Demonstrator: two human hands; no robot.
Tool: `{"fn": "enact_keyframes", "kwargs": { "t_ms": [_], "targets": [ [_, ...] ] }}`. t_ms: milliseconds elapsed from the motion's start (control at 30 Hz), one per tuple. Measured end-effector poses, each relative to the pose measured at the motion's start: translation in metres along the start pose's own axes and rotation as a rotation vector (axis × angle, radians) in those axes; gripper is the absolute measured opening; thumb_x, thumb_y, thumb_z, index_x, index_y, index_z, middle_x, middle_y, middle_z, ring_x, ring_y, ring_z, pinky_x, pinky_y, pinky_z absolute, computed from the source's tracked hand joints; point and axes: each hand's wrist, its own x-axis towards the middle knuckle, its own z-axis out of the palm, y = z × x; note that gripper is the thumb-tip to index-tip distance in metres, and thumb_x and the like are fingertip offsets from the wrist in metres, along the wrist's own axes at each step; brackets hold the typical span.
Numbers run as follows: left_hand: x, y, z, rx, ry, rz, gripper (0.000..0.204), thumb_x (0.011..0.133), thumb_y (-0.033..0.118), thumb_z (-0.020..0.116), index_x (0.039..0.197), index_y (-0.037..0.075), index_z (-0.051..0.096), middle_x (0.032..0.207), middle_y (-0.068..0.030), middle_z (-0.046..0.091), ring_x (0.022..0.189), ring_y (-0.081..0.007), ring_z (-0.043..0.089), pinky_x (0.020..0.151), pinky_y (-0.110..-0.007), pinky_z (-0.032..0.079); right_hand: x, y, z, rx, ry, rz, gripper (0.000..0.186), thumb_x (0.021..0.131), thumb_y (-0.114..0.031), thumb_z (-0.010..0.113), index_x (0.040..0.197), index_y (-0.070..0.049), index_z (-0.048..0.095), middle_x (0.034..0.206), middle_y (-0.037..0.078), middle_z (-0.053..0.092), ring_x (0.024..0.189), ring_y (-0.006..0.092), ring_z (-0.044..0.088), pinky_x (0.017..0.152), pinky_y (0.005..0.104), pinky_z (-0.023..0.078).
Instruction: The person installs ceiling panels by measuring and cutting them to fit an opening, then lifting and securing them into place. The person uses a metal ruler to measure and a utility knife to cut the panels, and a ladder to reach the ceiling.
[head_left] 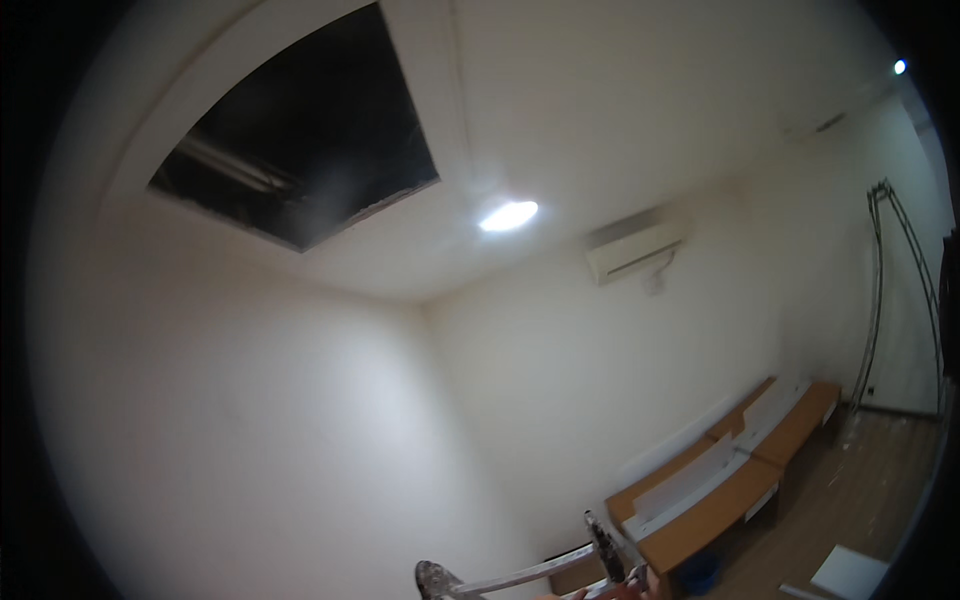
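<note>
At the lower edge stands the top of a paint-stained metal stepladder (520, 577), with a worn hinge end at each side. My right hand (652, 584) shows only in part at its right end, fingers closed against the frame. A small bit of what looks like my left hand (575, 595) appears beside the ladder's top, mostly cut off by the picture's edge. Its fingers cannot be made out. Overhead at the upper left, a square opening (330, 120) in the ceiling is dark inside, with a pale pipe or beam (225, 160) crossing it.
A lit round ceiling lamp (510, 216) is near the opening. An air conditioner (637, 250) hangs on the far wall. Below stand joined brown desks (715, 515) with white dividers, and a blue bin (699, 572). Another tall ladder (878, 290) leans at the right; a white panel (848, 572) lies low right.
</note>
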Motion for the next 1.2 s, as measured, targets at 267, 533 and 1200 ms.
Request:
{"fn": "enact_keyframes", "kwargs": {
  "t_ms": [267,533,1200],
  "targets": [
    [-0.062,0.032,-0.016,0.13,0.195,0.05,0.067,0.083,0.065,0.067,0.127,0.015,0.069,0.114,-0.0215,0.072,0.108,-0.0325,0.07,0.096,-0.045,0.054,-0.014,-0.03,-0.002,-0.165,-0.143,-0.094,0.056,0.092,-0.046,0.074,0.127,-0.006,0.056,0.105,0.014,0.059,0.093,0.0319,0.056,0.075,0.0527,0.046],
    [-0.05,0.017,0.044,0.289,0.121,-0.067,0.073,0.085,0.072,0.062,0.138,0.022,0.064,0.121,-0.0216,0.071,0.112,-0.027,0.07,0.1,-0.04,0.054,-0.013,-0.005,-0.015,0.005,-0.137,-0.234,0.035,0.091,-0.027,0.079,0.108,-0.003,0.059,0.083,0.003,0.06,0.068,0.0101,0.059,0.057,0.0286,0.049],
    [-0.044,0.008,0.077,0.21,0.788,0.261,0.077,0.075,0.083,0.065,0.094,0.01,0.078,0.073,-0.0114,0.072,0.072,-0.0302,0.074,0.073,-0.043,0.058,0.01,0.024,-0.036,0.046,-0.351,-0.278,0.043,0.086,-0.031,0.084,0.11,-0.002,0.064,0.082,0.002,0.064,0.065,0.0079,0.059,0.051,0.026,0.051]
  ]
}}
